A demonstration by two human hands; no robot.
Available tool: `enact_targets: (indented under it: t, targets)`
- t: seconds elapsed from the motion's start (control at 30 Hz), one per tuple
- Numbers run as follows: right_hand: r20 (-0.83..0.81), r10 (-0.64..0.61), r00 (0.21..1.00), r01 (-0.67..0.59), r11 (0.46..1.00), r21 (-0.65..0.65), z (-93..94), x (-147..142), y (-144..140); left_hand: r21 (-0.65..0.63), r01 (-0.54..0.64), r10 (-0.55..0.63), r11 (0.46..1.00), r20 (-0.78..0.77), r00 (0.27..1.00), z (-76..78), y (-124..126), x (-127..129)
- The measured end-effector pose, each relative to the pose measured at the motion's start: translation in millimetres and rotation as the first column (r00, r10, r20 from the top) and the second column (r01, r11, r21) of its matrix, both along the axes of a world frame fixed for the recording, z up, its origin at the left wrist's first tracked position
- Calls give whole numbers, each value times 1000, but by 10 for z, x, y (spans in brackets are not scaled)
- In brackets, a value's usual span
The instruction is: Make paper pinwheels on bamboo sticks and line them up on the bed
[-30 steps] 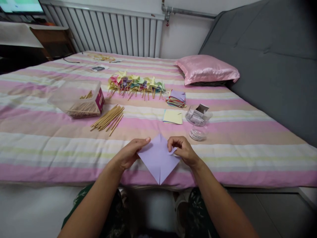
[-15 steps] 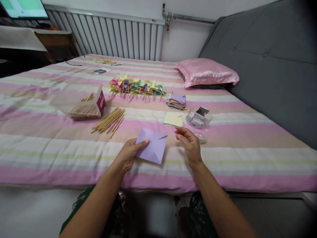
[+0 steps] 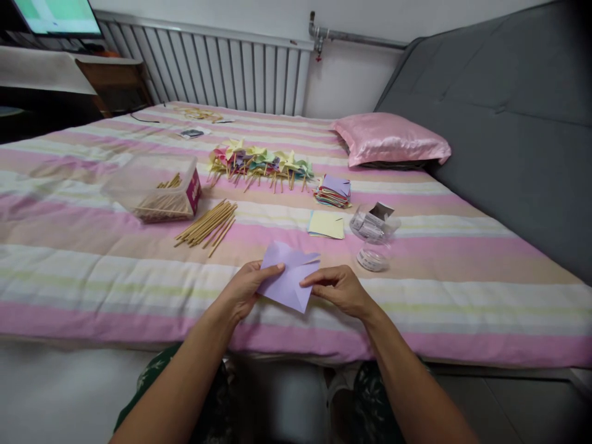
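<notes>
A purple paper square (image 3: 287, 285) with a slit at its upper right corner is held above the bed's front edge. My left hand (image 3: 247, 285) pinches its left side, thumb on top. At the right side, my right hand (image 3: 340, 288) grips the paper between thumb and fingers. Just beyond lies a short stack of pale yellow paper squares (image 3: 326, 224). A taller stack of coloured squares (image 3: 332, 191) sits behind it. To the right are a clear plastic tub with small packets (image 3: 372, 225) and a round clear lid (image 3: 372, 259).
Loose wooden sticks (image 3: 208, 226) lie left of centre, beside a clear plastic box (image 3: 155, 194) holding more sticks. Several finished paper pinwheels (image 3: 259, 163) are piled farther back. A pink pillow (image 3: 393, 139) rests against the grey headboard (image 3: 499, 117).
My right hand has moved left and down and taken hold of the purple paper's right side. My left hand keeps its grip. The view has shifted slightly.
</notes>
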State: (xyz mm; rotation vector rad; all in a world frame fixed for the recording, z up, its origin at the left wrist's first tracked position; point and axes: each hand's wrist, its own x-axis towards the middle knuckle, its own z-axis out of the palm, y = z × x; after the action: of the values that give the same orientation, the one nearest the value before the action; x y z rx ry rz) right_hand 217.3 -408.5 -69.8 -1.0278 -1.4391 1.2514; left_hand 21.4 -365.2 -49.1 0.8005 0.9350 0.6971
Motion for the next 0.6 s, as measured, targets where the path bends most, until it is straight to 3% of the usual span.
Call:
enact_targets:
  t: [0.3, 0.6]
  targets:
    - [75, 101, 992, -100, 995, -18, 7, 24, -12, 2, 20, -20, 1000, -21, 1000, -45, -1, 5]
    - [89, -7, 996, 10, 999, -37, 19, -16, 13, 3, 82, -82, 997, -31, 996, -36, -40, 29]
